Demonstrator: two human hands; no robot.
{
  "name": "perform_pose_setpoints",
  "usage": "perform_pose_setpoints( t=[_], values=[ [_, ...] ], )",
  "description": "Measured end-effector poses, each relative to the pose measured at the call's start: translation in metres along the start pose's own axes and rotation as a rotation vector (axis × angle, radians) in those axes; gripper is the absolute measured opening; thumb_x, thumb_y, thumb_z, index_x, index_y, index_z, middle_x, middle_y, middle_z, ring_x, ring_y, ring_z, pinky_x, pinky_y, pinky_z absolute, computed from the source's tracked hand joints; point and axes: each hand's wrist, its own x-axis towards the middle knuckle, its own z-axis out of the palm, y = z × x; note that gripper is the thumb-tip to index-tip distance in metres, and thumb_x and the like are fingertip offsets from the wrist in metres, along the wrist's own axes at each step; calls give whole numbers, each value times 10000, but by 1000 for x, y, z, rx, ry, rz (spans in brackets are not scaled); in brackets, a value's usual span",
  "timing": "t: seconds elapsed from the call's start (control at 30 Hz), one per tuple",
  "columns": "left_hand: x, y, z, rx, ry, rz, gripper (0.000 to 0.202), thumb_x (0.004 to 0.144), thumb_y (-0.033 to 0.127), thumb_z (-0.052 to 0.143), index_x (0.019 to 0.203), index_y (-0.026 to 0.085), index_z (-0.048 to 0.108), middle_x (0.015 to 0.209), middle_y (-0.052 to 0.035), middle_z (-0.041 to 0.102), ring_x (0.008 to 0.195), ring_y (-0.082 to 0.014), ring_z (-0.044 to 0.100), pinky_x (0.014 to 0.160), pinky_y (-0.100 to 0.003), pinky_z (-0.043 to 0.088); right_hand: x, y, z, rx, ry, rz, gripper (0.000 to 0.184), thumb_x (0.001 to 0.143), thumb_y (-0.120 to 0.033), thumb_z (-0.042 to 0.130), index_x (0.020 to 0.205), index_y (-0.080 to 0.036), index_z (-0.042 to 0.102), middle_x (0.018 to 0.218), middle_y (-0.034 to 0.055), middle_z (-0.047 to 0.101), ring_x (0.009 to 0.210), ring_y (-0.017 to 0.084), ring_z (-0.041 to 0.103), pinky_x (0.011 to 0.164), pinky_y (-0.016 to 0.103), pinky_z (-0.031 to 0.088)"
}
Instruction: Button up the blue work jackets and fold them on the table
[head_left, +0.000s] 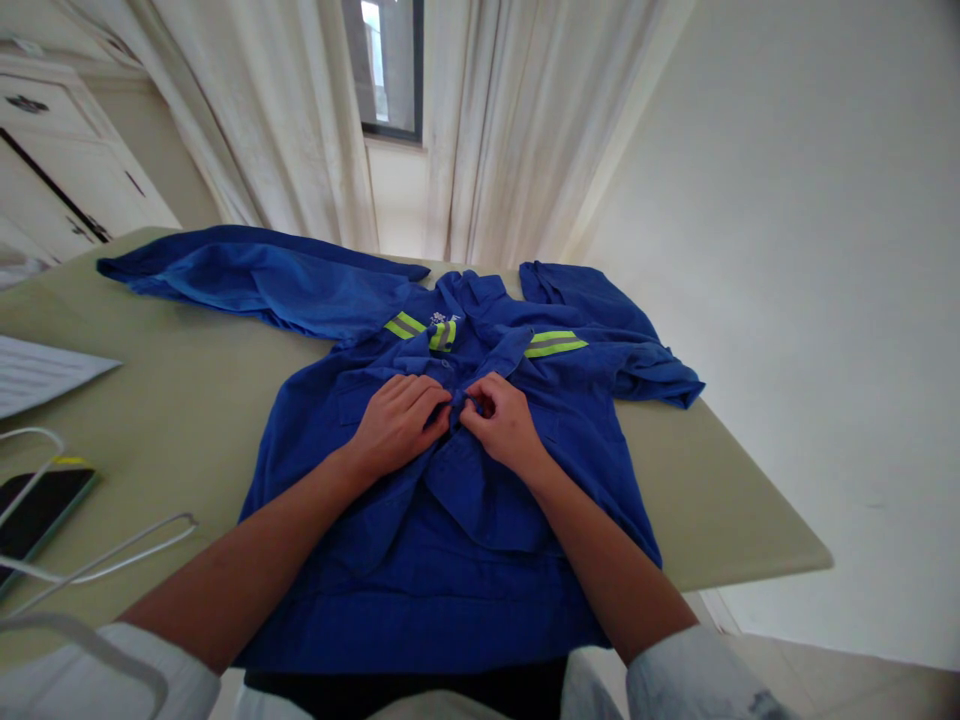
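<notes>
A blue work jacket (495, 590) with yellow-green and grey reflective strips lies spread out, collar at the far end and sleeves out to both sides. Near the middle of its front opening, my left hand (405, 415) pinches one front edge between thumb and fingers. Close beside it, my right hand (501, 415) pinches the facing edge. The cloth is bunched between the fingertips, and whether a button is held there is hidden. Below my hands the front panels fall apart in a folded flap.
The jacket rests on a pale green table (735, 500). At the left are a printed sheet of paper (45, 372), a phone (45, 510) and a white cable (142, 550). Behind stand curtains (300, 120) and a window; a white wall (795, 250) is on the right.
</notes>
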Motion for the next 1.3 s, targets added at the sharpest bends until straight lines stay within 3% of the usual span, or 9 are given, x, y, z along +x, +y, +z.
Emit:
perform_pose_setpoints(
  t=[0.17,0.33,0.47,0.6,0.93,1.3],
  values=[
    [1,5,-3,-57,33,-43,133,1002,208,592,1122,194,646,1071,-77,730,968,-225,677,872,-378,513,0,0,2,57,87,4,65,769,-146,604,768,-208,625,746,-19,555,639,136,498,611,276,386],
    [0,6,-1,-182,-73,-136,441,989,325,644,1402,199,557,1290,-117,677,1175,-264,651,991,-416,521,1,2,0,98,104,17,66,812,-181,602,763,-206,637,739,-14,565,633,137,500,604,277,391],
    [-2,0,5,-179,-96,-165,273,984,287,639,1237,186,635,1126,-90,721,1034,-249,678,888,-391,530,0,1,1,120,52,27,69,841,-233,636,800,-200,680,737,-10,579,600,130,493,566,270,388],
    [-1,-2,6,-100,-63,-95,119,999,251,607,1069,184,677,987,-72,732,897,-232,661,814,-379,498,-1,-2,0,40,46,10,49,839,-212,648,817,-199,689,762,-4,588,603,128,499,576,271,399],
    [1,3,-1,-11,-36,0,139,1022,244,589,1069,172,697,964,-68,740,862,-223,640,796,-393,474,0,-1,0,-88,25,-43,85,833,-141,607,841,-198,669,830,11,606,685,148,549,667,279,436],
    [-5,-10,6,-169,-25,-184,231,1016,249,593,1232,214,666,1040,-66,749,959,-227,688,874,-386,528,0,-3,1,89,5,17,45,801,-179,616,801,-208,650,773,-8,586,631,133,507,601,261,411]
  ],
)
